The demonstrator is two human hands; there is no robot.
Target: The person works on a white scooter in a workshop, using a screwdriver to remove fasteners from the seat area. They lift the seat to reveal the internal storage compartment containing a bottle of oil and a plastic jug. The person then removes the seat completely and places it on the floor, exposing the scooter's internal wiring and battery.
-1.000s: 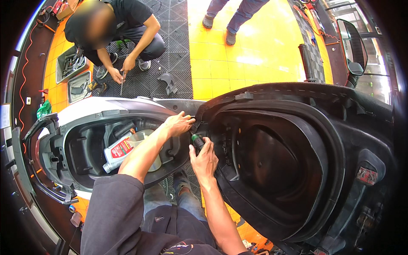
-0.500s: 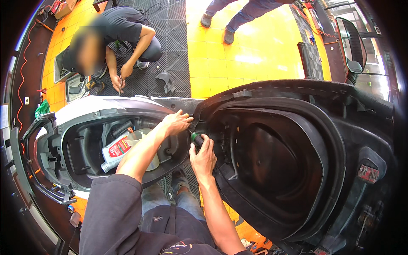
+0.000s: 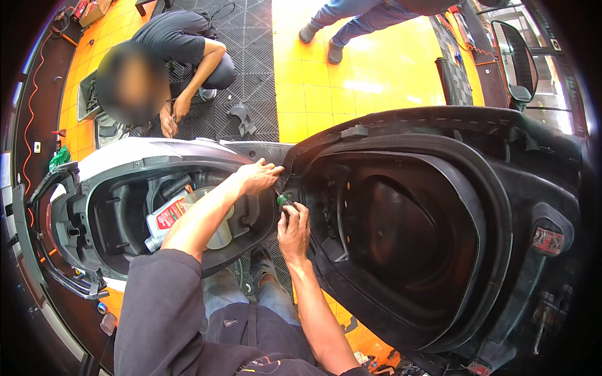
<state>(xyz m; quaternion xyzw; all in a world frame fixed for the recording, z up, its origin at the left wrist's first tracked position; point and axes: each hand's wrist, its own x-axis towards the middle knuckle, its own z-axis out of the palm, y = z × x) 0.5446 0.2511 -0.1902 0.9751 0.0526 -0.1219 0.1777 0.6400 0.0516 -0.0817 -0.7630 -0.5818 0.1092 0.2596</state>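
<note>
My right hand (image 3: 293,230) is wrapped round a screwdriver (image 3: 285,200) with a green and black handle. Its shaft points up and away toward the hinge area (image 3: 287,178) of a scooter's raised seat (image 3: 401,232). Just left of that hinge, my left hand (image 3: 258,178) reaches across with its fingers bent against the dark parts; what they grip is hidden. Beneath my left forearm lies the open storage compartment (image 3: 119,216). It holds a grey bottle with a red and white label (image 3: 162,222) and a translucent jug (image 3: 221,238), partly covered by my arm.
A co-worker (image 3: 194,62) crouches beyond the scooter, hands together, near a tray (image 3: 106,128) of tools. A curved dark plastic piece (image 3: 241,119) lies on the black mat. Another person's legs (image 3: 351,25) stand on the yellow floor. A mirror (image 3: 515,62) rises at far right.
My right hand and the screwdriver have shifted slightly left and down, and the left hand a little left. The view has moved slightly. The co-worker's head is turned and placed differently.
</note>
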